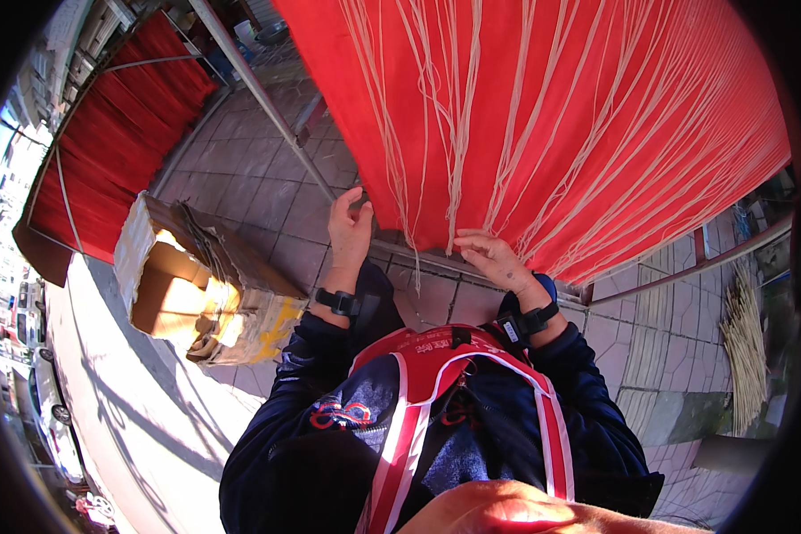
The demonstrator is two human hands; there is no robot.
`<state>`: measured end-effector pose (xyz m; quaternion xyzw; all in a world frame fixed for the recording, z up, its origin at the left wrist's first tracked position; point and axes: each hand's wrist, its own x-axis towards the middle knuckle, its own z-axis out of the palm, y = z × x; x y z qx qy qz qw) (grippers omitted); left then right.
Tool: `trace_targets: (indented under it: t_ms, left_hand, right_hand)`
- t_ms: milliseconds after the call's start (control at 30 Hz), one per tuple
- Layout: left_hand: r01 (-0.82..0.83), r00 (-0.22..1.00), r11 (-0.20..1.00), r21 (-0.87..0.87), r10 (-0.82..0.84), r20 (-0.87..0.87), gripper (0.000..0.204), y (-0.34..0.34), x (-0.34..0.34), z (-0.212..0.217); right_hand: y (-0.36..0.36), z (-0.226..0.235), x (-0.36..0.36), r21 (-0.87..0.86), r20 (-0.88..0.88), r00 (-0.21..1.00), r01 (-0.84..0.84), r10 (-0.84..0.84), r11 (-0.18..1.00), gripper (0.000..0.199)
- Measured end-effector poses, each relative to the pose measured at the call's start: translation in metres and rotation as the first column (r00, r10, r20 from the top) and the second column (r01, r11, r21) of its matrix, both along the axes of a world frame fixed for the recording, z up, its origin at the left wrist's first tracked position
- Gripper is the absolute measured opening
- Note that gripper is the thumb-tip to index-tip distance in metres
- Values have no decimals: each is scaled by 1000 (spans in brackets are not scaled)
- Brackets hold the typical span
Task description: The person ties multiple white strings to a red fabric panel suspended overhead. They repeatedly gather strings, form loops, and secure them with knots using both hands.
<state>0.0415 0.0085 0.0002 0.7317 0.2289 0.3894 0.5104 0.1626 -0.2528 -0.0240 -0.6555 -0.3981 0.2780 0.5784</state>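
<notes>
Pinching the lower edge of the broad red sheet of hanging strands [543, 116] at frame centre, left hand [349, 233] and right hand [489, 256] grip closed; tugging unevenly could tangle the pale strings [458, 133].

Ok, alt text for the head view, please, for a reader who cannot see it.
Both bare hands, left hand and right hand, touch the lower edge of a wide red cloth hung with pale strings over a paved floor. An open cardboard box stands to the person's left.
</notes>
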Motion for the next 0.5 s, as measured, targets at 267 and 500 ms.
trace_targets:
  t_ms: [267, 500]
  left_hand:
    - [430, 899, 888, -165, -402, 175, 24, -57, 38, 45]
    - [265, 964, 955, -133, -257, 72, 35, -50, 103, 60]
  right_hand:
    - [12, 17, 36, 109, -44, 974, 227, -224, 968, 30]
    - [56, 33, 54, 196, -98, 968, 248, -232, 949, 48]
